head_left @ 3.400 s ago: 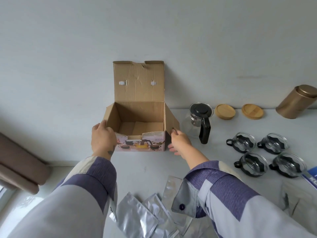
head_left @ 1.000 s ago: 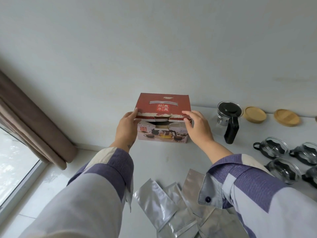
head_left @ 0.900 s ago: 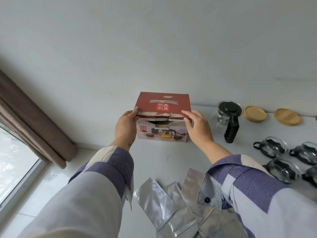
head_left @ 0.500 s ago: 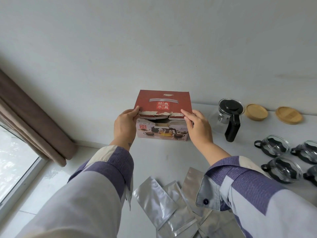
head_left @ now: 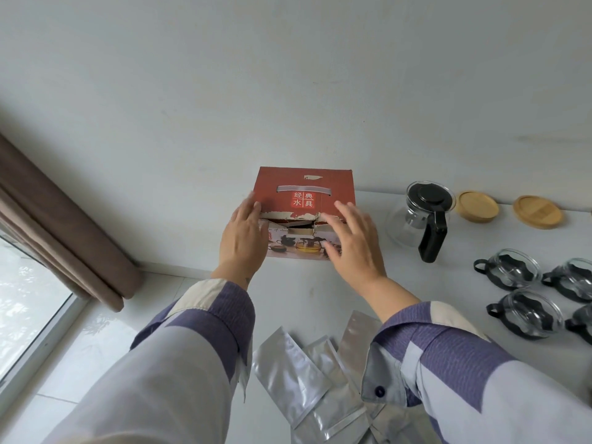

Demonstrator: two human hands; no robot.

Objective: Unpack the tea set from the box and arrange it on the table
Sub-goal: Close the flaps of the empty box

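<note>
We had the box (head_left: 304, 213) shut on the table by the wall. Our left hand (head_left: 243, 238) and right hand (head_left: 352, 248) were spread open, holding nothing. The teapot (head_left: 419, 216) and cups (head_left: 509, 270) were out, so next we likely needed to move the box away.

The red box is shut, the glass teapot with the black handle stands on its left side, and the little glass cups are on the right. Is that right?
Not quite. In the head view the teapot stands to the right of the red box, not the left. The box is shut, and the glass cups are on the right, as you said.
</note>
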